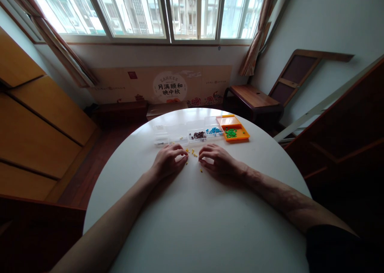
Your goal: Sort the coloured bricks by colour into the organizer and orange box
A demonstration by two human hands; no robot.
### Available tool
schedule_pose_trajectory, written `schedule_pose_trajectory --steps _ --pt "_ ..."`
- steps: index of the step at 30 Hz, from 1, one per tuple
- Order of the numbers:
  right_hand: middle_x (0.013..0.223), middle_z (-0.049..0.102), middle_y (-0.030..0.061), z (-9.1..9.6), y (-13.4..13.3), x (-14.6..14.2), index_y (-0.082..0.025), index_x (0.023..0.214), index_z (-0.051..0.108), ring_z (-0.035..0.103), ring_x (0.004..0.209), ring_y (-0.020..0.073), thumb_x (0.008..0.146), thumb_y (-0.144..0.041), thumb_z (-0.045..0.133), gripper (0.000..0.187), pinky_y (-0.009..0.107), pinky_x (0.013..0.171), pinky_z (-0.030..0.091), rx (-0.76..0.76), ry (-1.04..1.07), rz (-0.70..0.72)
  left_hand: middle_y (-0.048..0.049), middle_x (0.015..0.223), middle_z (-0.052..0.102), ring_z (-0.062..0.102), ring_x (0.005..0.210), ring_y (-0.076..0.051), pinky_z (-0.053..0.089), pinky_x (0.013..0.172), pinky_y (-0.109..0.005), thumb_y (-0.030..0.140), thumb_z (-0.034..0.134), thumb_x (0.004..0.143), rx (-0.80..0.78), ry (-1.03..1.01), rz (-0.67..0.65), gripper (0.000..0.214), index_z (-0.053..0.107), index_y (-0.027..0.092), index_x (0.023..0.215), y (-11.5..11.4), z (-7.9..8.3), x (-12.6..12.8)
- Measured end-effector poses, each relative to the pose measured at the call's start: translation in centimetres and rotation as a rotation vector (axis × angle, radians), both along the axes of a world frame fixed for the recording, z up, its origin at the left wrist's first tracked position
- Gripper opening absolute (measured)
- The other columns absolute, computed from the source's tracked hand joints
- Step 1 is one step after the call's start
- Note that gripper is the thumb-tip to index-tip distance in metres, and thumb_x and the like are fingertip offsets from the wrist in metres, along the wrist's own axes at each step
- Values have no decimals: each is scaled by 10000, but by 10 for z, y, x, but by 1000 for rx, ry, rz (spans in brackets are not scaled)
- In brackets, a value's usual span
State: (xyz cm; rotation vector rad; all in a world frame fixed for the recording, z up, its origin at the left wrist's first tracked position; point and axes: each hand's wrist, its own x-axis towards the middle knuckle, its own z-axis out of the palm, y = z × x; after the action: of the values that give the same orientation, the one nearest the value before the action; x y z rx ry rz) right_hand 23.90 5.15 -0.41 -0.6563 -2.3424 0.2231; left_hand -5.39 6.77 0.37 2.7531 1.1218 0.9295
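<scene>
Yellow pieces (193,151) lie between the left hand (168,161) and right hand (218,161), the middle ones nearer the right; whether either is clamped on one, I cannot tell.

Reads "月满颐和 映中秋" in black on the round white emblem (170,87) of the beige printed panel (117,76), well beyond the left grip (170,161); arched faintly higher up, seemingly "ZANKEE". Elsewhere on the panel, lettered too small to read.
</scene>
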Motion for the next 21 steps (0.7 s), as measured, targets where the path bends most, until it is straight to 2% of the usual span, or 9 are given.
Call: schedule_pose_trajectory --steps 11,21 --pt "1120 798 60 -1 0 1 -249 1033 736 729 1052 247 1028 -198 699 63 428 1010 549 3 -12 -2 -32 1003 809 715 855 -199 530 863 -349 365 685 1066 38 24 8 220 844 264 952 3 -4 -1" --pt "1111 795 62 1 0 0 -247 1027 735 732 1024 242 1009 -179 708 75 420 995 554 7 -6 -2 -35 1005 809 716 835 -193 532 859 -350 375 674 1074 34 26 19 234 837 256 955 1 0 0"
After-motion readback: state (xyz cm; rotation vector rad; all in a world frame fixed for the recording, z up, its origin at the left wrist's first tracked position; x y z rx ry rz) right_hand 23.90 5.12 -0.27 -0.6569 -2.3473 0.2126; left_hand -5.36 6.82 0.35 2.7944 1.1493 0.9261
